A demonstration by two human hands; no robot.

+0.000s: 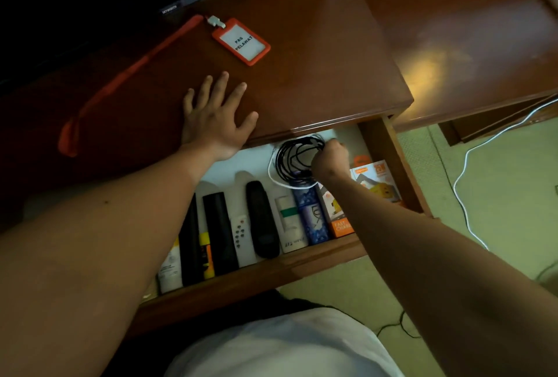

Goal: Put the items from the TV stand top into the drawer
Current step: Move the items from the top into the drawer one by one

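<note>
Two bare hands at work over an open drawer (pixel 329 251) under a dark wooden TV stand top (pixel 302 53). Left hand (pixel 216 118) flat on the stand's front edge, fingers straight and spread, nothing in its grasp. Right hand (pixel 330 159) down inside the drawer, fingers curled round a coil of black cable (pixel 297 154), with a white cable (pixel 280 180) looped around the coil's near side. Orange badge holder (pixel 240 41) alone on the stand top, well behind the left hand, white card inside reading "PAS PELAWAT"; orange lanyard (pixel 126 74) trailing from its clip toward the left and ending in a loop near the edge. Lined up along the drawer's front wall: a white bottle (pixel 169 271), a black stick-shaped item with a yellow band (pixel 193 244), a black remote (pixel 219 231), a small white remote (pixel 241 236), a rounded black remote (pixel 262 219), a white box with a green band (pixel 289 219), a blue patterned box (pixel 311 216). Orange-and-white boxes (pixel 377 179) at the drawer's right end, partly hidden by the right forearm. White cord (pixel 465 195) on the pale floor to the right.
</note>
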